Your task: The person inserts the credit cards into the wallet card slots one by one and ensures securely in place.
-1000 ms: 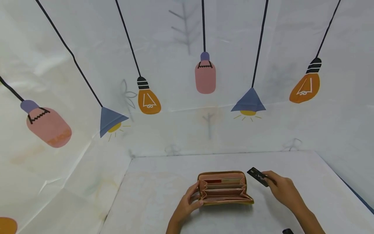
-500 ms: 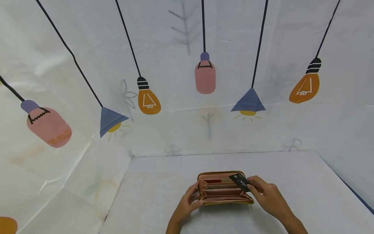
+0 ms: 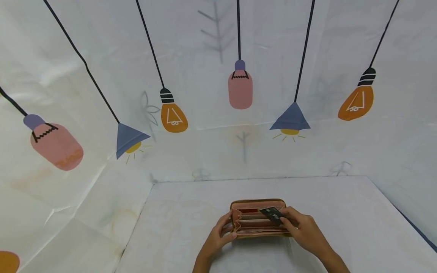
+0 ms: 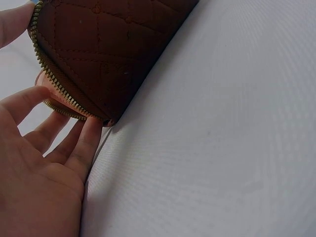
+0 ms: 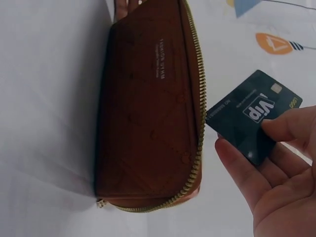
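A brown zip-around wallet (image 3: 252, 234) stands unzipped on the white table, its pink inner slots facing up in the head view. My left hand (image 3: 217, 236) grips the wallet's left end, thumb on the near edge and fingers at the side. In the left wrist view, the fingers (image 4: 89, 143) touch the brass zip edge. With thumb and fingers, my right hand (image 3: 304, 229) pinches a dark green card (image 3: 271, 214) marked "Vip", held over the right part of the slots. Quilted brown leather (image 5: 143, 108) shows in the right wrist view, the card beside its zip.
The white table (image 3: 181, 212) meets a pale sheet wall (image 3: 205, 151) printed with hanging lamps and bulbs. A red card (image 3: 247, 211) peeks out of a back slot of the wallet.
My right hand has brought the card leftward, from the wallet's right side to over its slots. The left hand keeps its hold on the wallet's left end.
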Demonstrator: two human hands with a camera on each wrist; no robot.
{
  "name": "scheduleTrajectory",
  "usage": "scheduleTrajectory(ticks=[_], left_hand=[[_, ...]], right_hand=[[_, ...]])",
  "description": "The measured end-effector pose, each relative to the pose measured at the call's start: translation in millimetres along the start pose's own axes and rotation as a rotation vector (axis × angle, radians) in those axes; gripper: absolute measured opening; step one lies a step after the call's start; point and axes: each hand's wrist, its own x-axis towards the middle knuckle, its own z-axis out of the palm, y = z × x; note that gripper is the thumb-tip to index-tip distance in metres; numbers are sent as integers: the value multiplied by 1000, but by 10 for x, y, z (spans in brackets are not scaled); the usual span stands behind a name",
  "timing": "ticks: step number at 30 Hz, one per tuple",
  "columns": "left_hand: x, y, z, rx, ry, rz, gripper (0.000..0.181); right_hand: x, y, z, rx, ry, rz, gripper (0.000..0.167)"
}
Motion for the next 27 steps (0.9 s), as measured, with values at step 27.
scheduleTrajectory(ticks=[27], left_hand=[[-12, 5, -10, 9, -1, -17, 70]], right_hand=[[-17, -38, 204, 68, -179, 45, 9]])
